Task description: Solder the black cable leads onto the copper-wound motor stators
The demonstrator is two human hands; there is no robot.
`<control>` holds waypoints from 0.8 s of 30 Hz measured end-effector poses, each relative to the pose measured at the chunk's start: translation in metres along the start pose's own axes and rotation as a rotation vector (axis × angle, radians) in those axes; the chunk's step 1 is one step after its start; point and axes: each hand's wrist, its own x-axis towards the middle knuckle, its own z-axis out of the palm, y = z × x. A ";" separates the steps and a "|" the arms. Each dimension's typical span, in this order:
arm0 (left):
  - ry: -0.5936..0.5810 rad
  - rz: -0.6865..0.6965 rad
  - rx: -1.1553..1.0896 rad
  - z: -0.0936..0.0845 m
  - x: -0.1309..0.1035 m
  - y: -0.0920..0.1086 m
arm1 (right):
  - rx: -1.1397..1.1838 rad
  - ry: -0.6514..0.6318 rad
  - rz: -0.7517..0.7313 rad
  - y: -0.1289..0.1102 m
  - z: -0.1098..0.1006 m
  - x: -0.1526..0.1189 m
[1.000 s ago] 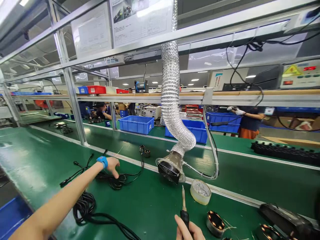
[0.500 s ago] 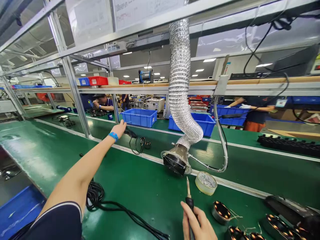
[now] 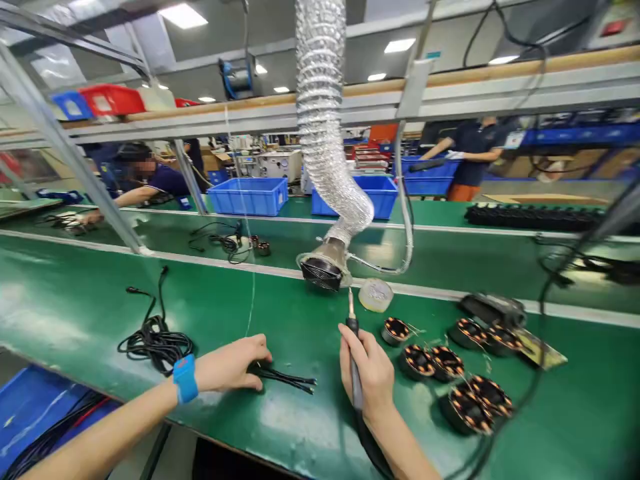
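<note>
My right hand grips a soldering iron by its dark handle, its tip pointing up and away from me. My left hand, with a blue wristband, curls thumb and fingers round a bundle of black cables lying on the green bench. Their cut ends stick out to the right, and the rest of the coil lies behind my wrist. Right of the iron sit several round motor stators with copper windings and thin loose wires. A roll of clear tape lies just beyond the iron's tip.
A silver flexible duct hangs down to a black-grilled fume hood beyond my hands. Blue bins stand past the conveyor. One co-worker reaches in at left; another person stands at back right.
My left hand has come back from reaching over the conveyor and now holds the cable ends on the bench. The view has shifted down and right. My right hand keeps the soldering iron.
</note>
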 end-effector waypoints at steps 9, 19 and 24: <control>0.077 0.102 0.004 0.050 0.041 0.036 | -0.379 -0.058 0.359 0.032 -0.014 0.006; -0.012 0.143 -0.630 0.010 0.080 0.038 | -0.397 -0.317 0.415 0.044 -0.017 0.010; 0.265 0.108 -0.657 0.015 0.116 0.035 | -0.270 -0.352 0.436 0.039 -0.016 0.005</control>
